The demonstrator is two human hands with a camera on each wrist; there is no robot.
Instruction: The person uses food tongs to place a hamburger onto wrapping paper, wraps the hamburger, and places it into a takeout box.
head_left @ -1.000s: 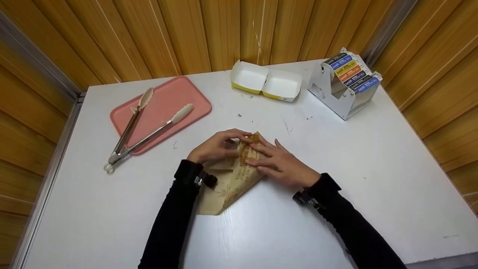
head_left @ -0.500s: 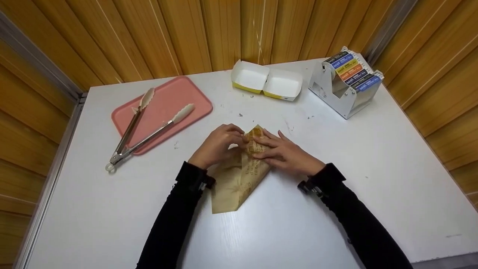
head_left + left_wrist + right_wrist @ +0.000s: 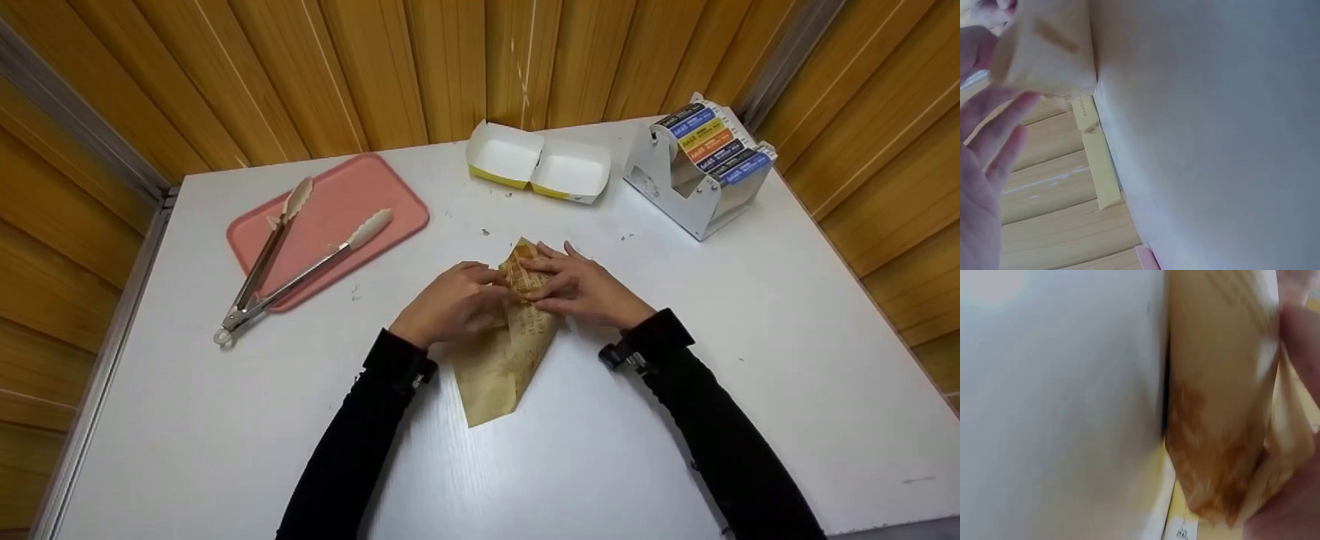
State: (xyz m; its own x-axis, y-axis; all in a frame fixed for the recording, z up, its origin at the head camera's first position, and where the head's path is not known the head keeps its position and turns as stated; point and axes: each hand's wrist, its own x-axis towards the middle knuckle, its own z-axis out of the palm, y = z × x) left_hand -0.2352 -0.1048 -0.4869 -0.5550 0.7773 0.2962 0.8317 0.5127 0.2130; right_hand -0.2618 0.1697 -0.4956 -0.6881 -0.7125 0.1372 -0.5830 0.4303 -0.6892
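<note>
Folded brown paper (image 3: 491,379), tapering to an amber-blotched tip, lay on the worktop (image 3: 210,435); the right hand (image 3: 589,291) spread its fingers over it, the left hand (image 3: 450,304) touched its edge, grip unclear; beyond lay a white-lined card box (image 3: 574,168) and steel tongs (image 3: 268,251) across a pink tray (image 3: 367,180)

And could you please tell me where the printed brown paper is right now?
In the head view, the brown paper is near the middle, between the left hand and the right hand, on the near side of the open box.
</note>
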